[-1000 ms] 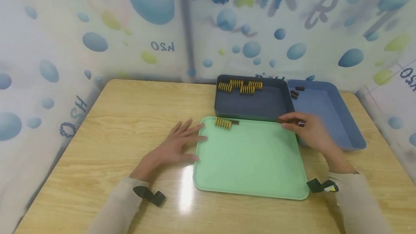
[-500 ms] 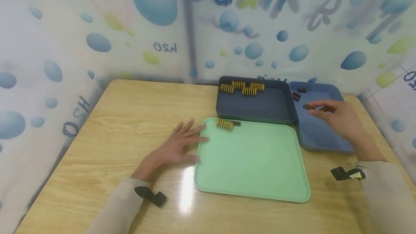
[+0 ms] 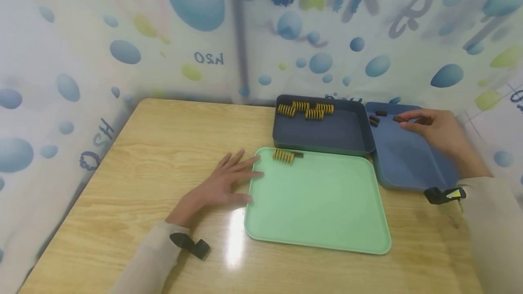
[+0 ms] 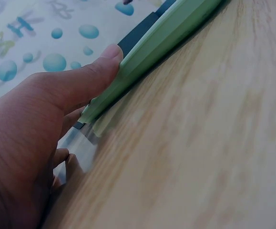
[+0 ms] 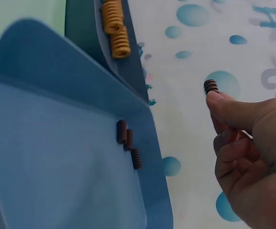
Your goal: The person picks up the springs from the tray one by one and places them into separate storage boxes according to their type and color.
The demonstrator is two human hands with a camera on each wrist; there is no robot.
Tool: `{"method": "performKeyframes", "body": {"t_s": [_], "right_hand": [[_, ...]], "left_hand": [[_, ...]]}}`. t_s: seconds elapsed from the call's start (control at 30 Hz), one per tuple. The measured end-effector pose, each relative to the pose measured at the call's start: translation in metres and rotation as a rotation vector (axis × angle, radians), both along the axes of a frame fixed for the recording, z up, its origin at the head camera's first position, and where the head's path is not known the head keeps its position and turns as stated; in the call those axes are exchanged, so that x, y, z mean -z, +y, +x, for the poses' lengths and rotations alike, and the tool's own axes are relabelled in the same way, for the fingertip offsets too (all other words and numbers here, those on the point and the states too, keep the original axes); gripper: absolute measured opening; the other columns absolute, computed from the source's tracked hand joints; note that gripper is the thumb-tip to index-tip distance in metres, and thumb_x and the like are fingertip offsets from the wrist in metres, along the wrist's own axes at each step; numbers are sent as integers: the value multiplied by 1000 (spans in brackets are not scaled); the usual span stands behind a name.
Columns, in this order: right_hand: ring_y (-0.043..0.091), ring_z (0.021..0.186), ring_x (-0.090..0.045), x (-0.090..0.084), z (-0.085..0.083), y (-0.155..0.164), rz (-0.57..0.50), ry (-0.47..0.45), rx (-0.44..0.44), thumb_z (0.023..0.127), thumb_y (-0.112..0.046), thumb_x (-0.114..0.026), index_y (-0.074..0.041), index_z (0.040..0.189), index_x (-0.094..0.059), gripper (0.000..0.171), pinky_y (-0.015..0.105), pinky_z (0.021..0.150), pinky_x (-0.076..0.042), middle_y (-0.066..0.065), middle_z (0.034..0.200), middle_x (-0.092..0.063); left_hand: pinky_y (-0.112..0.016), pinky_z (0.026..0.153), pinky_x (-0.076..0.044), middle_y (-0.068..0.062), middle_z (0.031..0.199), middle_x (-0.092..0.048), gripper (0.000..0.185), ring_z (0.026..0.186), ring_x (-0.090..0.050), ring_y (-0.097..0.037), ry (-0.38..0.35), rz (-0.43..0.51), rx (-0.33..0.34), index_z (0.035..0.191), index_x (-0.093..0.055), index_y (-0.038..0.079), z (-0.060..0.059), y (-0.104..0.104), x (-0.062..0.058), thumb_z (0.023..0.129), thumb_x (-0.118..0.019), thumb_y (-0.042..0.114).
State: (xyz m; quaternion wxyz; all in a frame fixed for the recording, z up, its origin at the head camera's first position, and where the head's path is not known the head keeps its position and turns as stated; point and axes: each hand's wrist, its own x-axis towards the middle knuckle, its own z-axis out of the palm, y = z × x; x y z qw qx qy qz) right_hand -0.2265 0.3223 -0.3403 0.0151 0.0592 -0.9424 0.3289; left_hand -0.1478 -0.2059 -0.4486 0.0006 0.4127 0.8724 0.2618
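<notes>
Between thumb and fingertips, my right hand [image 3: 435, 130] pinches a small brown coil spring [image 5: 210, 86] above the blue tray [image 3: 412, 158]. Three more brown springs [image 5: 122, 131] lie in that tray's far left corner. My left hand [image 3: 222, 183] is spread at the left edge of the green tray [image 3: 318, 203]; its thumb touches the rim in the left wrist view. On the green tray, near its far left corner, a yellow spring [image 3: 283, 156] lies beside a small dark brown spring [image 3: 299, 155].
Behind the green tray stands a dark grey tray [image 3: 339, 133] with several yellow springs [image 3: 314, 114] at its far left. The blue tray adjoins it on the right. A patterned wall covering [image 3: 253, 31] rises behind the wooden table [image 3: 180, 130].
My right hand has moved right and away from me, carrying the brown spring from the green tray's far right corner to over the blue tray. The left hand stays in place.
</notes>
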Motion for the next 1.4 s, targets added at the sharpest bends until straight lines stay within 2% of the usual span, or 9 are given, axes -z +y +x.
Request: {"method": "performKeyframes", "body": {"t_s": [0.33, 0.6, 0.73, 0.87, 0.97, 1.1, 1.17, 1.23, 1.4], "right_hand": [[-6, 88, -52, 9, -23, 7, 62, -59, -15, 89, -43, -66, -15, 122, -66, 44, 20, 70, -42, -4, 121, -59], [-6, 93, -50, 20, -47, 13, 22, -37, 18, 88, -44, -65, -12, 123, -66, 47, 15, 71, -42, -8, 117, -62], [11, 105, -52, 22, -54, 17, 50, -76, 25, 89, -45, -63, -12, 126, -63, 49, 24, 76, -42, 4, 127, -59], [27, 110, -51, 31, -60, 17, 77, -125, -20, 92, -44, -61, -9, 127, -61, 50, 32, 80, -43, 16, 133, -53], [15, 100, -56, 40, -65, 18, 83, -140, -50, 92, -41, -63, -7, 125, -62, 48, 33, 79, -44, 17, 127, -56], [-3, 86, -54, 50, -70, 21, 86, -154, -78, 91, -39, -65, -5, 122, -63, 46, 35, 80, -44, 15, 118, -62], [1, 90, -56, 54, -71, 22, 97, -162, -93, 91, -38, -65, -4, 122, -64, 46, 38, 82, -44, 16, 118, -62], [13, 99, -58, 56, -72, 24, 100, -180, -105, 92, -38, -63, -3, 124, -62, 47, 42, 85, -44, 19, 122, -60], [40, 117, -48, 62, -72, 27, 83, -227, -94, 94, -38, -61, 2, 128, -58, 52, 53, 92, -41, 28, 129, -52]], "left_hand": [[-63, 109, -2, -3, 157, -25, 63, 142, -6, -43, -10, -9, -15, 138, -52, 23, 1, -1, 3, 88, -56, 60], [-63, 109, -2, -3, 157, -25, 62, 142, -6, -42, -5, -2, -20, 138, -53, 23, 1, -1, 4, 86, -60, 56], [-62, 109, -2, -3, 157, -25, 62, 142, -6, -42, -7, -1, -20, 138, -53, 24, 1, -1, 3, 86, -59, 58], [-62, 109, -2, -3, 156, -25, 64, 142, -6, -42, 1, -5, -25, 138, -53, 23, 1, -2, 2, 86, -56, 62], [-63, 109, -2, -3, 156, -25, 65, 142, -6, -42, 10, -13, -25, 138, -53, 24, 1, -3, 2, 86, -57, 62], [-64, 108, -3, -3, 157, -25, 64, 142, -6, -42, 8, -23, -22, 138, -52, 24, 1, -3, 2, 87, -57, 61], [-64, 108, -3, -3, 157, -25, 64, 142, -6, -43, 7, -22, -19, 139, -52, 24, 1, -2, 2, 87, -57, 61], [-64, 108, -4, -3, 156, -25, 64, 142, -6, -43, 7, -23, -18, 138, -52, 24, 1, -1, 2, 87, -56, 61], [-64, 108, -5, -4, 156, -26, 64, 142, -8, -43, 8, -19, -16, 138, -53, 23, 0, 1, 1, 87, -57, 61]]}}
